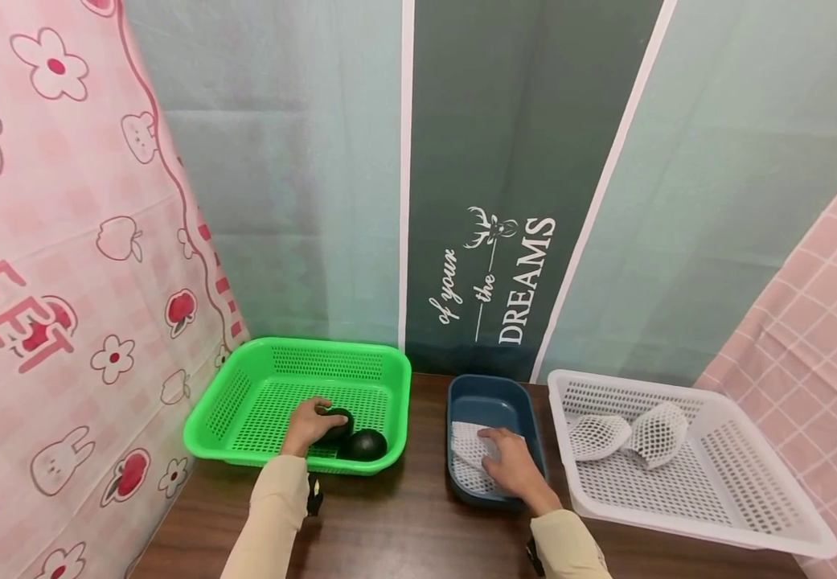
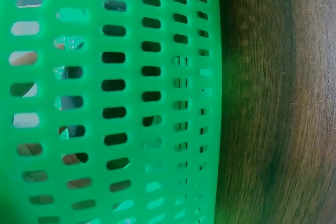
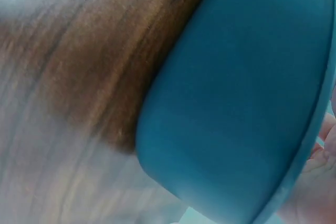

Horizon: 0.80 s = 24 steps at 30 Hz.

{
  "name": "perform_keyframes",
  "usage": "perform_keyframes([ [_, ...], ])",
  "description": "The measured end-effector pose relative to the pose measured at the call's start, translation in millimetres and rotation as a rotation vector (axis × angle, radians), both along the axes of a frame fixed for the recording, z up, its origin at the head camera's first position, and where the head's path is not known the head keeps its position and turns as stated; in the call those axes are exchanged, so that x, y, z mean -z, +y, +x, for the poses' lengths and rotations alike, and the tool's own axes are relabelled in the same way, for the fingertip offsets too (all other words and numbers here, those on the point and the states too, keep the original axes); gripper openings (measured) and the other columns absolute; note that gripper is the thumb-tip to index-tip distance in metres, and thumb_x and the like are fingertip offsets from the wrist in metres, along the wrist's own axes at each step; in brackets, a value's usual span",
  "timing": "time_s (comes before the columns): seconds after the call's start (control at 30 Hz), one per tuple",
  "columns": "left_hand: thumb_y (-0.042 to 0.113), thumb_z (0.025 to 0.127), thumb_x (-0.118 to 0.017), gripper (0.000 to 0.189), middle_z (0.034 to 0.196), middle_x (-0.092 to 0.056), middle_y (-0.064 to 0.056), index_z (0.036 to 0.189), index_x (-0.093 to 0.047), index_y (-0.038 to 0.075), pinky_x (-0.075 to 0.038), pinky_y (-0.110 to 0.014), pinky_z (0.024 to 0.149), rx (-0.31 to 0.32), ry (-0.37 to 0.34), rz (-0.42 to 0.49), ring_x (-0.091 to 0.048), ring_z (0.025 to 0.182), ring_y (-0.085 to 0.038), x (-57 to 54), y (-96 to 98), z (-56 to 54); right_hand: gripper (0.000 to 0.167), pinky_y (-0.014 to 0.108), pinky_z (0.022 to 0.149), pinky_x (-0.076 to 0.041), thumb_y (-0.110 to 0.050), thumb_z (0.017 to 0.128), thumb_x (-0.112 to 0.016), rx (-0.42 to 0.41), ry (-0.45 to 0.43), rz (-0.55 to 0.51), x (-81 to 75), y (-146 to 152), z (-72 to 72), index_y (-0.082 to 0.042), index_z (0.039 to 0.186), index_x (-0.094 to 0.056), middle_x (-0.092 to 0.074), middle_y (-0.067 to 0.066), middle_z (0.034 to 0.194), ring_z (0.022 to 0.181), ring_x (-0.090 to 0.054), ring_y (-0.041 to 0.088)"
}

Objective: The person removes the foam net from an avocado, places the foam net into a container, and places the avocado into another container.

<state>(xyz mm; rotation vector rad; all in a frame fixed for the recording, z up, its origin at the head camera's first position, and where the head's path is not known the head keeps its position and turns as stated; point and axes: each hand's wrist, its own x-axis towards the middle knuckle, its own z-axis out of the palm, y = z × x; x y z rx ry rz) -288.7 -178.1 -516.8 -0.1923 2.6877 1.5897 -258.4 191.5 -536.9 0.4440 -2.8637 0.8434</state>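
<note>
In the head view, my left hand [image 1: 308,426] reaches into the green basket [image 1: 194,430] and grips a black, avocado-like oval fruit [image 1: 337,431] between thumb and fingers. A second black fruit [image 1: 363,445] lies right beside it, near the basket's front corner. My right hand [image 1: 512,465] is inside the small dark blue tray [image 1: 494,389], thumb and fingertips curled on a white foam net sleeve [image 1: 467,444]. The right wrist view has the blue tray's outer wall [image 3: 231,98] covering most of that hand. From the left wrist, only the green basket's perforated side [image 2: 131,98] shows, hiding the grip.
At the right stands a white perforated basket [image 1: 751,535] with two white foam net sleeves [image 1: 658,434] at its left end. All three containers stand on a brown wooden table [image 1: 389,531]. Printed cloths [image 1: 302,201] hang behind and at both sides.
</note>
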Motion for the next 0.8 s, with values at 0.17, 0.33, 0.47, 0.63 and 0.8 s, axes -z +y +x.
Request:
perform_keyframes([
  [0.17,0.013,0.086,-0.073,0.046,0.12,-0.054,-0.033,0.123,-0.056,-0.009,-0.046,-0.055,0.082,0.002,0.014,-0.013,-0.053,0.106,-0.046,0.7,1.1,-1.2,0.035,0.055,0.09,-0.044,0.001,0.079,-0.072,-0.008,0.023,-0.019,-6.4,2,0.9,0.001,0.114,-0.065,-0.062,0.02,0.113,0.107,-0.057,0.039],
  [0.33,0.013,0.087,-0.072,0.046,0.121,-0.053,-0.033,0.123,-0.056,-0.01,-0.046,-0.056,0.083,0.006,0.014,-0.035,-0.053,0.106,-0.047,-0.4,1.4,-1.2,0.036,0.053,0.088,-0.046,0.001,0.08,-0.072,-0.022,0.04,-0.024,-9.8,6,-0.5,0.001,0.115,-0.065,-0.063,0.018,0.113,0.107,-0.058,0.038],
  [0.47,0.015,0.088,-0.071,0.048,0.122,-0.052,-0.035,0.124,-0.055,-0.011,-0.046,-0.056,0.084,0.016,0.018,-0.074,-0.051,0.108,-0.048,-2.0,1.0,-1.1,0.036,0.054,0.089,-0.046,0.001,0.08,-0.071,-0.02,0.067,-0.042,-14.6,9,-1.3,0.0,0.115,-0.066,-0.065,0.017,0.112,0.106,-0.059,0.037],
  [0.63,0.017,0.089,-0.068,0.049,0.126,-0.05,-0.035,0.127,-0.054,-0.011,-0.045,-0.057,0.087,0.027,0.016,-0.119,-0.048,0.113,-0.051,-4.7,1.3,-1.9,0.036,0.055,0.09,-0.045,0.002,0.08,-0.07,-0.018,0.104,-0.071,-24.6,12,-2.9,0.001,0.116,-0.065,-0.065,0.017,0.113,0.107,-0.058,0.037],
  [0.8,0.018,0.09,-0.067,0.053,0.128,-0.047,-0.037,0.13,-0.05,-0.013,-0.043,-0.058,0.088,0.029,0.012,-0.143,-0.046,0.115,-0.052,-4.4,0.6,-2.8,0.038,0.052,0.087,-0.048,0.002,0.081,-0.07,-0.008,0.118,-0.094,-33.1,16,-2.5,0.001,0.119,-0.064,-0.065,0.017,0.114,0.107,-0.059,0.035],
])
